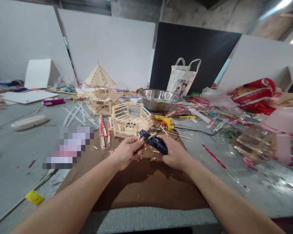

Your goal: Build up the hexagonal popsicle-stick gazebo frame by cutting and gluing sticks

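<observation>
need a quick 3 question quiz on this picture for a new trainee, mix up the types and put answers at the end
1. Which hand is wrapped around the dark blue tool?
2. True or false: the yellow glue gun lies nearer to the person than the steel bowl.
3. Fill in: the taller wooden model, behind and left of the open wooden frame, is topped by a pointed ____.

Key:
1. The right hand
2. True
3. Roof
</observation>
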`<state>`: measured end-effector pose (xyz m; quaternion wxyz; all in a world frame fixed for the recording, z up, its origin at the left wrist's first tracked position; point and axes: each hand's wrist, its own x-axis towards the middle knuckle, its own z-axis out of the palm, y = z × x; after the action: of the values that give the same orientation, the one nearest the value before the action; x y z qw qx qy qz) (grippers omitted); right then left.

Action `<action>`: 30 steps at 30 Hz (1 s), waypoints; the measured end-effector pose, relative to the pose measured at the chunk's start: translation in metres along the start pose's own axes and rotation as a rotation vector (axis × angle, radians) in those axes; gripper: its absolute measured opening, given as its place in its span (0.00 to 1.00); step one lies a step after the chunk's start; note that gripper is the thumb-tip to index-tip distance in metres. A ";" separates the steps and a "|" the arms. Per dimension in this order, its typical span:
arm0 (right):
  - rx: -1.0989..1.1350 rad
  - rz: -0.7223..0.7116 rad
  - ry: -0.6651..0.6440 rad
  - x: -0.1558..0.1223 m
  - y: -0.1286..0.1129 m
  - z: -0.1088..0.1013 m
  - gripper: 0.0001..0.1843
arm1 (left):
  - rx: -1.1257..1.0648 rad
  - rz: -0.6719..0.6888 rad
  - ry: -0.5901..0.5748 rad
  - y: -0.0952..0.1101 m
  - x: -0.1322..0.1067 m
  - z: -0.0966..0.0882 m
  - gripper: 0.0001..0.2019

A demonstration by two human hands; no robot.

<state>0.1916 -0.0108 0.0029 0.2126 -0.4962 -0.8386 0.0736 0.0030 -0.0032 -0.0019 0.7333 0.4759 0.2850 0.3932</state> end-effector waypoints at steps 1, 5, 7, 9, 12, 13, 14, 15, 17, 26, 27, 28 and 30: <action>-0.006 -0.001 0.000 0.000 0.000 0.000 0.31 | -0.003 0.001 -0.006 0.000 0.000 0.000 0.13; -0.018 0.013 -0.006 0.000 -0.002 -0.001 0.30 | -0.011 0.004 -0.015 0.000 0.000 0.001 0.13; -0.020 0.021 -0.008 0.000 -0.002 -0.001 0.30 | -0.005 0.001 -0.010 0.000 0.000 0.000 0.13; -0.023 0.018 -0.008 0.000 -0.002 0.000 0.30 | 0.004 0.001 -0.004 0.000 0.000 0.000 0.13; -0.030 0.012 0.003 0.000 -0.001 0.000 0.30 | 0.008 0.009 0.003 -0.001 0.000 0.000 0.13; -0.032 0.010 0.005 0.000 -0.001 0.000 0.30 | 0.007 0.009 0.005 -0.001 0.000 0.000 0.13; -0.034 0.011 0.006 0.000 -0.001 0.000 0.30 | 0.007 0.008 0.004 -0.001 0.000 0.000 0.13; -0.036 0.013 0.006 -0.001 -0.001 0.000 0.30 | 0.006 0.009 0.003 0.000 0.000 0.000 0.13; -0.037 0.019 0.004 -0.001 -0.001 0.000 0.30 | -0.002 0.010 -0.004 0.000 0.000 0.000 0.13; -0.045 0.037 -0.004 -0.001 -0.002 -0.001 0.30 | -0.003 -0.006 -0.003 0.001 -0.001 0.001 0.12; -0.051 0.041 -0.006 -0.001 -0.002 -0.001 0.30 | 0.000 -0.006 -0.003 0.001 -0.001 0.001 0.12; -0.054 0.045 -0.009 -0.001 -0.003 -0.002 0.30 | 0.003 -0.003 -0.002 0.001 -0.001 0.001 0.12; -0.054 0.049 -0.015 -0.001 -0.004 -0.003 0.30 | 0.004 0.002 -0.003 0.002 -0.001 0.001 0.12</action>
<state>0.1900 -0.0139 0.0065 0.1911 -0.5215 -0.8294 0.0599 0.0029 -0.0044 0.0004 0.7323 0.4782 0.2842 0.3927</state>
